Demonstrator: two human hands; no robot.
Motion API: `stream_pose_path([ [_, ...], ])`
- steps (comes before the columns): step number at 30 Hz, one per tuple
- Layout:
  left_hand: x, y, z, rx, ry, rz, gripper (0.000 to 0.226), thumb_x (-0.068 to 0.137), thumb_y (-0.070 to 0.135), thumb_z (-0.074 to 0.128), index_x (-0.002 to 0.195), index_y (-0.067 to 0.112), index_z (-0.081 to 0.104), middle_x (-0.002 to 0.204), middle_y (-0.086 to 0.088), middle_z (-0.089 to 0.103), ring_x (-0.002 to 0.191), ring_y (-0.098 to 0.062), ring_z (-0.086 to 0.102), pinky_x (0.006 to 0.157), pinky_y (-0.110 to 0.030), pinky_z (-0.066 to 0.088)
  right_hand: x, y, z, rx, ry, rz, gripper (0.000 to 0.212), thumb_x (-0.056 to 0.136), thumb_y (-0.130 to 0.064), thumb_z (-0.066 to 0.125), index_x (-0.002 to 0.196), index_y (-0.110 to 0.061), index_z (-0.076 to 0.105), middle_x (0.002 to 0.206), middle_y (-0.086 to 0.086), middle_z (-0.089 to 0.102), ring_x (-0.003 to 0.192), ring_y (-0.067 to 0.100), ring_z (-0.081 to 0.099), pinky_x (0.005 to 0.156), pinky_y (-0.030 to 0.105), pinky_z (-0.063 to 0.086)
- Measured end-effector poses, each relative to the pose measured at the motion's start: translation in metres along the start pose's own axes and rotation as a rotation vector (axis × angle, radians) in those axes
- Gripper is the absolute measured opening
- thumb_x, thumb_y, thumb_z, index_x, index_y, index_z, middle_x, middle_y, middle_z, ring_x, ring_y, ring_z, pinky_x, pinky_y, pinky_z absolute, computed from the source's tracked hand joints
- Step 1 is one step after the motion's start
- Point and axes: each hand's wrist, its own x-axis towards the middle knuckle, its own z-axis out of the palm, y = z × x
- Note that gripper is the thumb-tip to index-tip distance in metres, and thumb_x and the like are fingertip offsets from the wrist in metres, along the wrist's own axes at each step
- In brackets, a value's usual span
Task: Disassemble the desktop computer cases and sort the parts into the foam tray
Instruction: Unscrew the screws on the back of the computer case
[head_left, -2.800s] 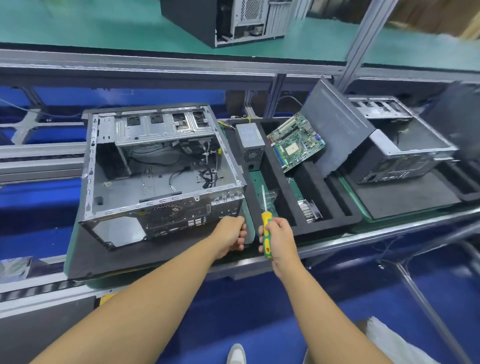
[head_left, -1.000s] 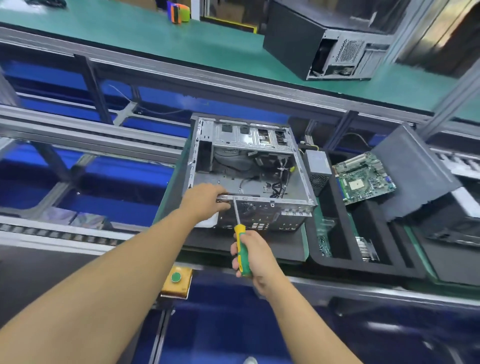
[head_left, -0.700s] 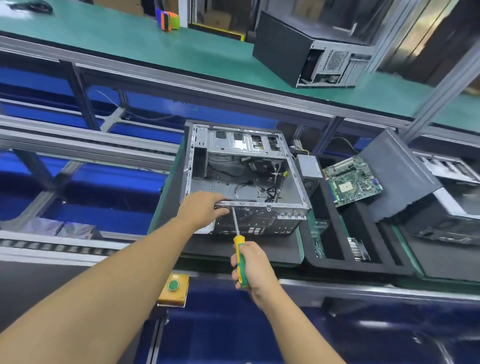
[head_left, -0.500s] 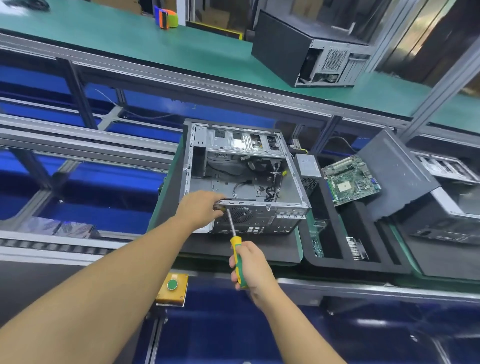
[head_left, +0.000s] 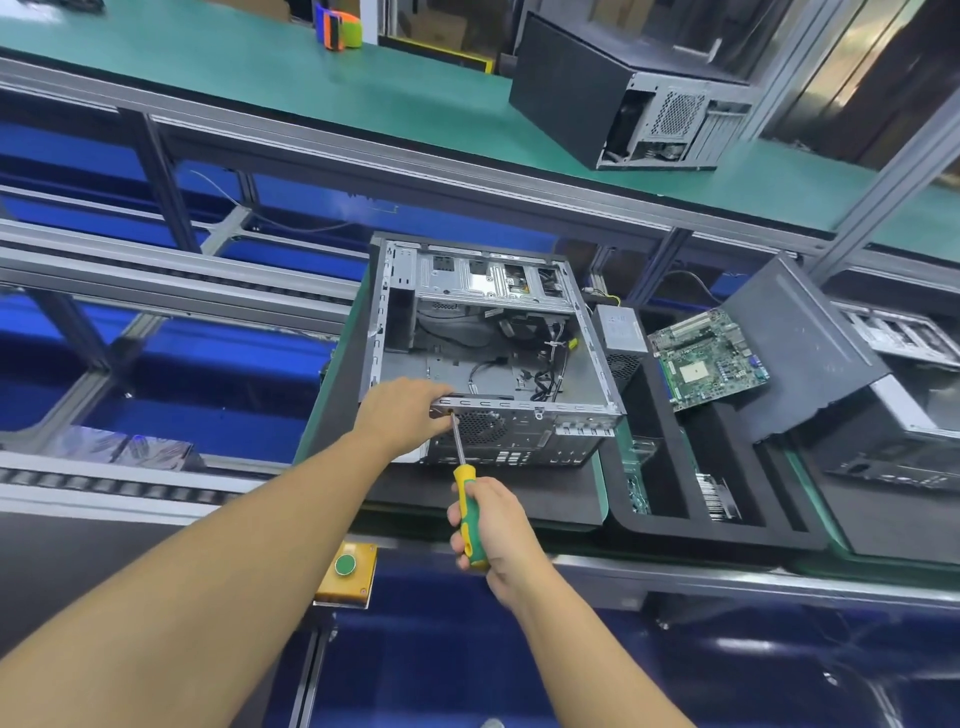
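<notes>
An open grey computer case (head_left: 498, 364) lies on its side on a dark mat, with loose cables inside. My left hand (head_left: 402, 418) grips the case's near top rail at its left end. My right hand (head_left: 491, 527) holds a yellow and green screwdriver (head_left: 470, 514) by the handle. Its tip touches the rear panel just below the rail, beside my left fingers. To the right sits the black foam tray (head_left: 649, 522), holding a power supply (head_left: 621, 332), a green motherboard (head_left: 706, 358) and small parts.
A dark side panel (head_left: 795, 348) leans on a second case (head_left: 904, 415) at the right. Another black case (head_left: 618, 93) stands on the green upper shelf. A yellow box with a green button (head_left: 347, 571) hangs at the bench's front edge. Conveyor rails run at the left.
Since 2.8 s ago my left hand moved from the case's near right corner to the left end of its top rail, and the screwdriver tip came up to the rear panel. Lately little has moved.
</notes>
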Motion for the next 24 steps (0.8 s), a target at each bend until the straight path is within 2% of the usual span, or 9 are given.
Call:
stream_pose_path([
  [11,0.0022,-0.0021,0.0018,-0.019,-0.015,-0.018,0.045,0.09,0.055,0.063,0.131,0.038,0.062,0.112,0.008,0.073,0.106,-0.022,0.066,0.076,-0.031,0.05,0.0037,0.0017,-0.0002,0.043,0.001,0.019,0.024,0.1,-0.026,0.042,0.11,-0.012,0.06,0.07,0.001,0.058,0.048,0.015,0.047,0.044,0.024,0.036],
  [19,0.0036,-0.0016,0.002,-0.027,-0.01,-0.03,0.04,0.091,0.054,0.062,0.128,0.04,0.065,0.108,0.008,0.074,0.103,-0.021,0.066,0.074,-0.031,0.05,0.0042,-0.0038,-0.0063,0.397,-0.118,0.127,0.022,0.1,-0.022,0.047,0.109,-0.009,0.061,0.069,0.004,0.058,0.046,0.014,0.044,0.036,0.022,0.032],
  [24,0.0033,-0.0023,0.0019,-0.025,-0.012,-0.022,0.038,0.089,0.055,0.063,0.124,0.041,0.066,0.102,0.009,0.075,0.099,-0.021,0.067,0.072,-0.03,0.049,0.0041,-0.0028,0.0017,0.485,-0.216,0.175,0.032,0.097,-0.025,0.048,0.112,0.0,0.06,0.077,0.011,0.063,0.052,0.016,0.051,0.039,0.025,0.039],
])
